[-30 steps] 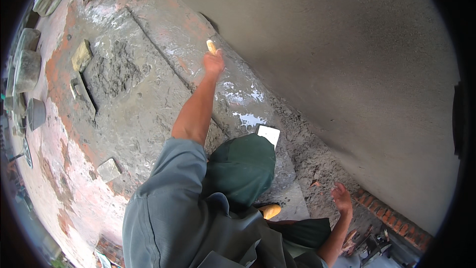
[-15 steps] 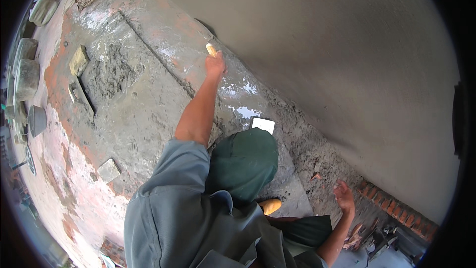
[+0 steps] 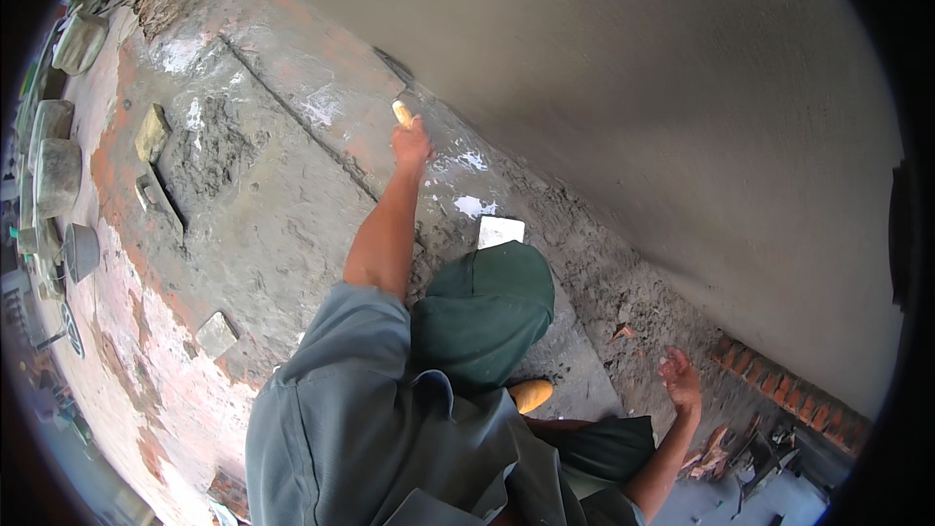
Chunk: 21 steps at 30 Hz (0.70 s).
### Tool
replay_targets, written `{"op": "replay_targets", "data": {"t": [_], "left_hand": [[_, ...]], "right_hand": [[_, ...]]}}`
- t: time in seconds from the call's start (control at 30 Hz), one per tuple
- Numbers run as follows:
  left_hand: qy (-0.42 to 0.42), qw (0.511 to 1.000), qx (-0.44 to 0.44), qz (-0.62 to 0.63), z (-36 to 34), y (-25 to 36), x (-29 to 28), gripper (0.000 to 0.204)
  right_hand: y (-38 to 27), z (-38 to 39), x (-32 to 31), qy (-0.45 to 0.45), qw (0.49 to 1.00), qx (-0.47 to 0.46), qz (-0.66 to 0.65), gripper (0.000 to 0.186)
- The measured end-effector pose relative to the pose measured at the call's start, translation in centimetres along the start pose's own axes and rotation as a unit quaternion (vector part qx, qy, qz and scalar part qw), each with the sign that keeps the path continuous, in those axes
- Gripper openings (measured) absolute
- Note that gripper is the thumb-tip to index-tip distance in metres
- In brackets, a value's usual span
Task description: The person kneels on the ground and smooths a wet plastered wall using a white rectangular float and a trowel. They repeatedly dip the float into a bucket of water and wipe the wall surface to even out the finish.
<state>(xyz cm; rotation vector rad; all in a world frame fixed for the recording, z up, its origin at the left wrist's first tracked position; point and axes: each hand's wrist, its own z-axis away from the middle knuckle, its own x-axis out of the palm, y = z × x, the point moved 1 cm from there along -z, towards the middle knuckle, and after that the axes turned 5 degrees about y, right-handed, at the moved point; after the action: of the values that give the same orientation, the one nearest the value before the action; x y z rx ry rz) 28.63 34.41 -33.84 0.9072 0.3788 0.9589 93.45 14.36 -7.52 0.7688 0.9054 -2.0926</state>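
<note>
My left hand (image 3: 413, 141) is closed round the pale wooden handle (image 3: 402, 114) of a trowel. A thin dark blade (image 3: 392, 63) shows just beyond the handle, at the foot of the smooth grey wall (image 3: 633, 88); how the two join is hard to make out. Beneath that hand lies wet, mortar-smeared floor (image 3: 453, 170) with shiny patches. Low at the right my right hand (image 3: 680, 377) hangs empty, fingers loosely curled and apart, above rubble beside the wall. A white rectangular block (image 3: 501, 231) sits in front of my bent green-trousered knee (image 3: 487, 307), which partly covers it.
Left of me are a mortar heap (image 3: 219, 151), a float with a handle (image 3: 161, 200), a yellowish block (image 3: 152, 133) and a grey block (image 3: 216, 335). Tubs (image 3: 58, 175) and a bucket (image 3: 81, 251) stand farther left. Exposed bricks (image 3: 789, 394) line the wall's base at right.
My left hand has shifted slightly left and down in the picture with the trowel. More of the dark blade shows at the wall. The right hand stays almost where it was.
</note>
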Motion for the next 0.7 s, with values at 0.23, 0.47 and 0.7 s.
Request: {"op": "replay_targets", "data": {"t": [0.23, 0.47, 0.7], "left_hand": [[0.008, 0.999, 0.039, -0.019, 1.6, 0.7, 3.1, 0.028], [0.019, 0.998, 0.063, 0.011, 4.7, -0.9, 1.2, 0.027], [-0.022, 1.0, 0.002, -0.019, 5.5, -4.0, 4.5, 0.026]], "right_hand": [[2.7, 0.6, -0.6, -0.022, 0.998, 0.016, -0.051, 0.049], [1.3, 1.0, -1.0, -0.011, 0.997, 0.0, -0.074, 0.044], [2.9, 2.8, -1.1, 0.001, 0.991, 0.021, -0.132, 0.05]]}}
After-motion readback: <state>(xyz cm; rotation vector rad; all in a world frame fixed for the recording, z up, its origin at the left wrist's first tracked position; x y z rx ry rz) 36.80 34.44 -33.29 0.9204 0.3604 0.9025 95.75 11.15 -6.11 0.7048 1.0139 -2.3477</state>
